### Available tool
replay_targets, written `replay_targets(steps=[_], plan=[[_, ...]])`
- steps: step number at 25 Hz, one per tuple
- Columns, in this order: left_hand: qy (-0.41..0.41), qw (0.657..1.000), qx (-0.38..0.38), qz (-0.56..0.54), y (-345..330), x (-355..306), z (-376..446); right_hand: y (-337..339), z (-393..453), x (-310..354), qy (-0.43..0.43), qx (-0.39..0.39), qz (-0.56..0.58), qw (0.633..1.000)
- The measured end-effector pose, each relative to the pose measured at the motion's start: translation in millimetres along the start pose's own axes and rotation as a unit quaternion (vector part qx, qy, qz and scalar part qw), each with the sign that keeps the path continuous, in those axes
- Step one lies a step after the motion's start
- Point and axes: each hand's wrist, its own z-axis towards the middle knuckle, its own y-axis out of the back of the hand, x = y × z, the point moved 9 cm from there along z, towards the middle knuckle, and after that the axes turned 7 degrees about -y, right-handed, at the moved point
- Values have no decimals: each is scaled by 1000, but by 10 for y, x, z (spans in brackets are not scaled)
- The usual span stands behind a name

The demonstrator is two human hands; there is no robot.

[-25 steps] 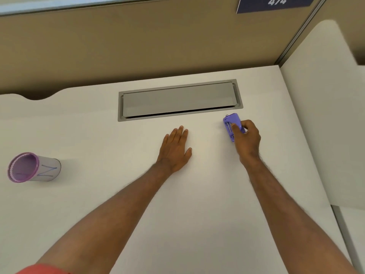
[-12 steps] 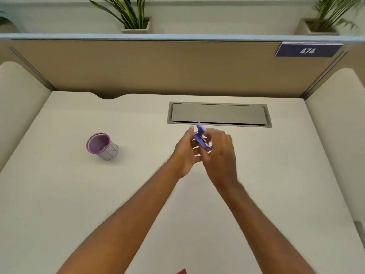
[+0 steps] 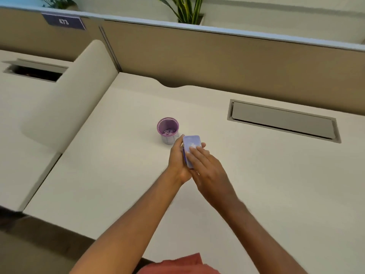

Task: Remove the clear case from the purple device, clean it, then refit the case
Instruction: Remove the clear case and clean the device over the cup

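The purple device (image 3: 191,143) is a flat rounded slab held above the middle of the white desk (image 3: 256,184). My left hand (image 3: 177,161) cradles it from the left and underneath. My right hand (image 3: 207,171) lies over its lower half, fingertips pressing on the face. A glossy sheen covers the device; I cannot make out the clear case as a separate part. The lower half of the device is hidden by my right hand.
A purple-rimmed mesh cup (image 3: 168,130) holding small bits stands just beyond my left hand. A grey cable hatch (image 3: 282,120) is set into the desk at the back right. A rounded divider (image 3: 67,95) walls off the left side, a tan partition (image 3: 237,62) the back.
The device went from my right hand alone at the right of the desk to both hands at the middle. My view swung left, so the cup now sits close to my hands.
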Motion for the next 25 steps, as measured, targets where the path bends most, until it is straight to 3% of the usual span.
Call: replay_targets(steps=[6,14,25], plan=[[-18,998,-46,-28,634,-356,-56,-394,214,437,26,71,30,997],[-9,997,-74,-1,884,-462,-38,-611,295,535,18,123,33,992],[-16,994,-107,9,1008,-439,47,-555,350,518,-73,106,115,985]])
